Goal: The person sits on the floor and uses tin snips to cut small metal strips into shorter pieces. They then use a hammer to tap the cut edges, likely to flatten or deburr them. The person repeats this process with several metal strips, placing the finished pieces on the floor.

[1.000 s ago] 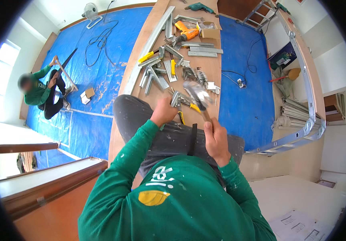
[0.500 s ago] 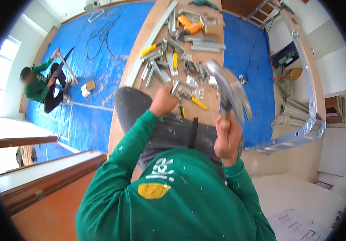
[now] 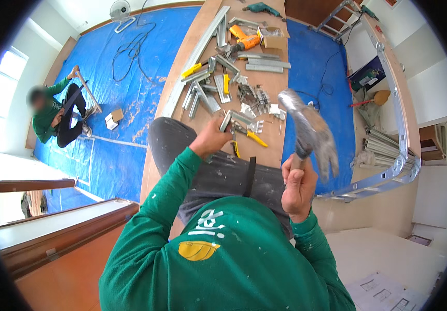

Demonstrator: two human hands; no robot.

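Observation:
My right hand [image 3: 299, 187] is closed around the handle of a claw hammer [image 3: 306, 124]. The hammer's metal head is raised beyond the fist and slightly smeared by motion. In my left hand [image 3: 212, 139], above my thigh, is a short piece of metal channel [image 3: 226, 121], pinched between thumb and fingers. Just past that hand lie yellow-handled snips [image 3: 254, 136] on the wooden board. Several cut metal channel pieces [image 3: 200, 98] are heaped a little farther off, beside small loose metal clips [image 3: 254, 98].
An orange drill [image 3: 244, 40], a cardboard box [image 3: 275, 39] and a green drill [image 3: 261, 7] lie on the far part of the board [image 3: 182, 122]. Blue sheeting [image 3: 166, 41] covers the floor. At left sits a co-worker [image 3: 52, 111] with a saw; a ladder [image 3: 401, 129] stands right.
The hammer and my right hand have shifted slightly right. My left hand has turned a little, showing more of the channel piece. The co-worker's saw arm has lowered.

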